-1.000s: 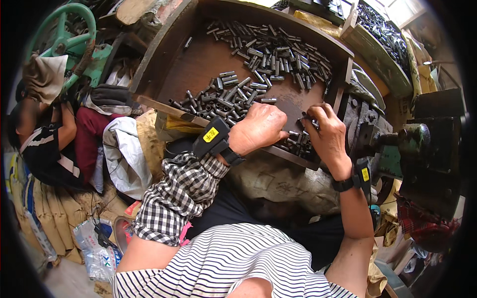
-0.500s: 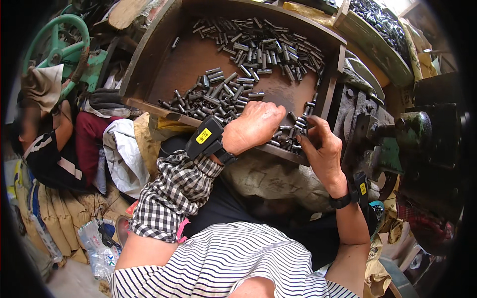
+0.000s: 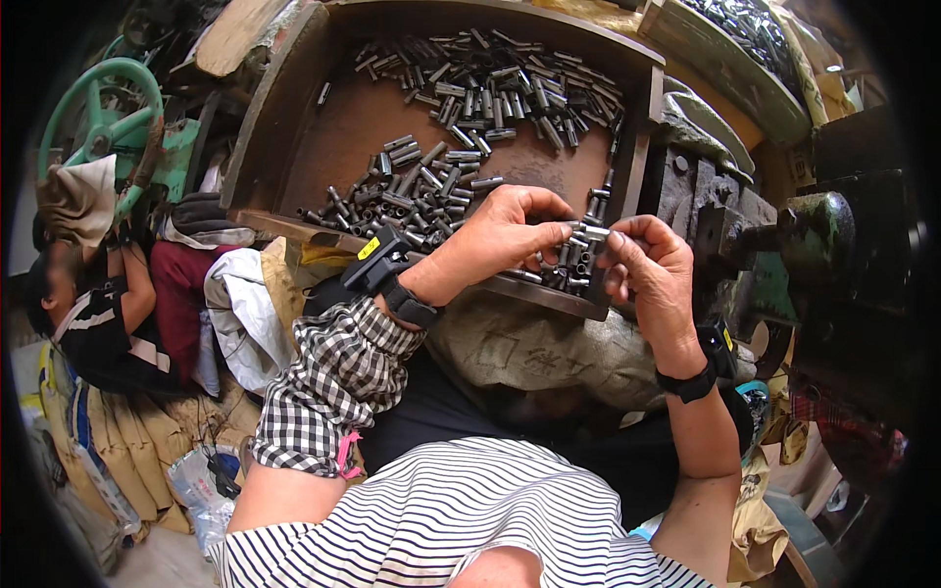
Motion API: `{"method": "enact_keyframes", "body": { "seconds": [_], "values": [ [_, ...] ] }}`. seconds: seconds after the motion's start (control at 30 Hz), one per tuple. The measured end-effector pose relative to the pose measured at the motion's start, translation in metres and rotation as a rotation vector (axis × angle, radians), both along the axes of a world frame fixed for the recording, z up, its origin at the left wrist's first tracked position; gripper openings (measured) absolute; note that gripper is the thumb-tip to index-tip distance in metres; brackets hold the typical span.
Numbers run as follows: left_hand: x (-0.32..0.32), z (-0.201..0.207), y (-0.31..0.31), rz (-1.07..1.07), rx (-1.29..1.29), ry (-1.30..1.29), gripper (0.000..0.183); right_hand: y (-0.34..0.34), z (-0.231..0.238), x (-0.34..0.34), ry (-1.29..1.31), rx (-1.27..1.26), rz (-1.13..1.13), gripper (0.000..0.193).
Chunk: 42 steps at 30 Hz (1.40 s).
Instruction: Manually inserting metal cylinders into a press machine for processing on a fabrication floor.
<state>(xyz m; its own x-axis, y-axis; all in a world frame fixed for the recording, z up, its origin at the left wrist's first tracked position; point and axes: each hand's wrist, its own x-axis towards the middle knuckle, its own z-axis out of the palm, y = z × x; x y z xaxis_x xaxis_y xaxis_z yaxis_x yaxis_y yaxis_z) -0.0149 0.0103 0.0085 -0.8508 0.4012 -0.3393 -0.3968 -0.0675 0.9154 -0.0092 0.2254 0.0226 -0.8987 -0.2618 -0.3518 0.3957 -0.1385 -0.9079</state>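
Observation:
Above the near right corner of a wooden tray (image 3: 272, 110), a short shiny metal tube (image 3: 592, 233) lies crosswise between my hands. My left hand (image 3: 498, 240) pinches its left end between thumb and forefinger. At its right end, the thumb and bent fingers of my right hand (image 3: 657, 272) grip it too. Under my fingers, a small heap of metal tubes (image 3: 576, 267) fills that corner, partly hidden. A larger pile of dark tubes (image 3: 407, 196) sits left of my left hand, and more tubes (image 3: 500, 96) spread along the tray's far side.
A dark, greasy machine (image 3: 828, 235) stands close on the right. Beyond the tray is a wooden bin (image 3: 720, 73) of small metal parts. At the left are a green handwheel (image 3: 102, 137) and another person (image 3: 103, 318). A grey sack (image 3: 510, 348) hangs below the tray's front edge.
My hands have come together at the tray's corner, and a metal tube now shows between them. The left hand has turned, bringing its thumb and fingers into view. The whole view has shifted slightly.

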Motion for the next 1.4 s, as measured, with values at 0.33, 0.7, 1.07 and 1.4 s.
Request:
{"method": "enact_keyframes", "body": {
  "seconds": [0.33,0.7,1.07,1.4],
  "values": [
    [0.003,-0.014,0.008,0.105,0.313,-0.16,0.018,0.001,-0.008,0.001,0.011,0.044,-0.044,0.024],
    [0.004,-0.008,0.011,0.114,0.249,-0.09,0.019,-0.001,-0.013,0.003,-0.072,0.001,-0.075,0.026],
    [0.009,-0.003,0.019,0.023,0.108,0.015,0.021,-0.006,-0.012,0.005,0.023,-0.026,-0.201,0.018],
    [0.004,-0.003,0.012,0.119,0.184,-0.041,0.016,0.008,0.0,-0.007,-0.056,-0.023,-0.035,0.021]
  ]
}}
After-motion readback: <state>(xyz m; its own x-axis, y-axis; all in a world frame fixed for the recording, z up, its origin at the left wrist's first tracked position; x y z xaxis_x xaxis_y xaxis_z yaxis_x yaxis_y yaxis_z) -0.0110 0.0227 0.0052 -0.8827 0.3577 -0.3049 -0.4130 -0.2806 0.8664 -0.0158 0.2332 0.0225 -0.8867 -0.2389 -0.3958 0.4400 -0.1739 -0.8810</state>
